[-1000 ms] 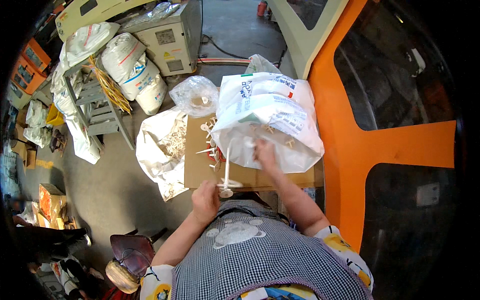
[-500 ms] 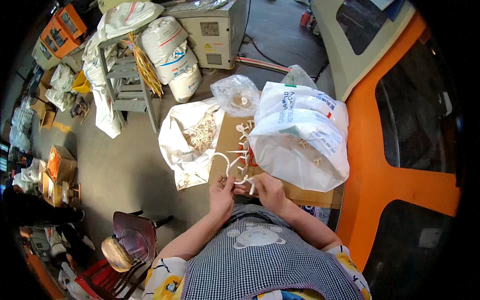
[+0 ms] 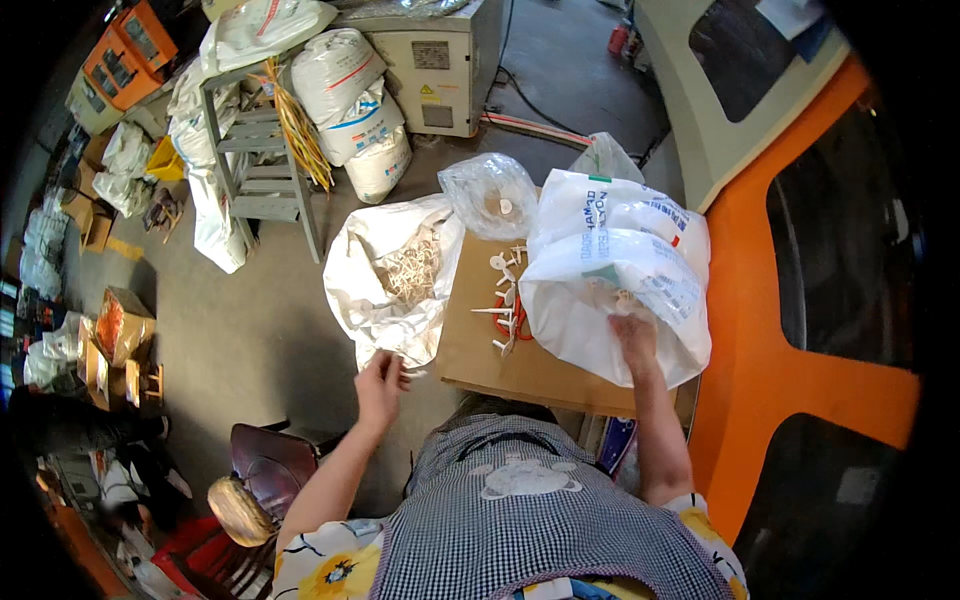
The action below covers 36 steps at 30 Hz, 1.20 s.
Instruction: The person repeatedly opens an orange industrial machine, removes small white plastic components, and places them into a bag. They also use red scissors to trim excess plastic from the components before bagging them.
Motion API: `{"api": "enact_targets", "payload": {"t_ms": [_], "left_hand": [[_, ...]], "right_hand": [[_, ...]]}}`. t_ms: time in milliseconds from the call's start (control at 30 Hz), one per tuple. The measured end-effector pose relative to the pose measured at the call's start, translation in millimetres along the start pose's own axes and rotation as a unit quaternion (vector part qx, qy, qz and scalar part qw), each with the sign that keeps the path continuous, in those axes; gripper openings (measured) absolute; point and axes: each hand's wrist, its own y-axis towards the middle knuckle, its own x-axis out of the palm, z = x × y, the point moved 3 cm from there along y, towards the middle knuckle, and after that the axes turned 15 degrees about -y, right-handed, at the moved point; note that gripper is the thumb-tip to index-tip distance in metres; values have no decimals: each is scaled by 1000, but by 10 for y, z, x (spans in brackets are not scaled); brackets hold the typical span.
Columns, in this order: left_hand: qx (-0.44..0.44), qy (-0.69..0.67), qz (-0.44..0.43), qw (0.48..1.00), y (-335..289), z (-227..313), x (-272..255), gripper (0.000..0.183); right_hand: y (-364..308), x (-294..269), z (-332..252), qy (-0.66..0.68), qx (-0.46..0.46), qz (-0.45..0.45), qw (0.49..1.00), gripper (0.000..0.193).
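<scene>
My left hand (image 3: 379, 392) is over the near edge of an open white sack (image 3: 352, 285), its fingers slightly bent and apart. A small blurred whitish piece (image 3: 415, 373) shows beside its fingertips. Thin off-white plastic scraps (image 3: 411, 268) fill the middle of that sack. My right hand (image 3: 634, 338) reaches into the mouth of a large white plastic bag (image 3: 560, 318). Its fingertips are hidden among small white plastic parts (image 3: 624, 300) there. Several white plastic pieces with round heads (image 3: 503, 262) lie between sack and bag, around red-handled scissors (image 3: 523, 322).
Brown cardboard (image 3: 545, 372) covers the work surface. A clear plastic bag (image 3: 490, 196) sits at its far edge. An orange machine (image 3: 745, 300) stands close on the right. Behind the sack are a grey step ladder (image 3: 265, 208) and stacked white sacks (image 3: 352, 125). A chair (image 3: 268, 465) stands at lower left.
My hands have parted from the curved white plastic piece they held together. The left has moved left to the sack; the right has gone right into the bag. The view has shifted slightly.
</scene>
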Motion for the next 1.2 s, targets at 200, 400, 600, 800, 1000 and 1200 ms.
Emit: {"api": "enact_targets", "payload": {"t_ms": [200,400,600,800,1000,1200], "left_hand": [[-201,20,4,979,1207,-1121,-536,22],[-98,-9,88,991,2237,-1021,-189,36],[192,232,-178,937,1312,-569,1052,24],[118,307,-185,926,1000,-591,1685,32],[125,375,-203,896,820,-470,1924,23],[81,243,-224,940,608,-19,1390,19]], "right_hand": [[-355,-71,-147,264,86,92,956,37],[-1380,-101,-249,48,132,108,984,30],[-2260,-138,96,112,233,107,960,26],[-2508,-84,31,51,161,95,981,19],[-2430,-53,-168,9,84,83,993,16],[-2110,54,-881,-192,-142,95,966,26]]}}
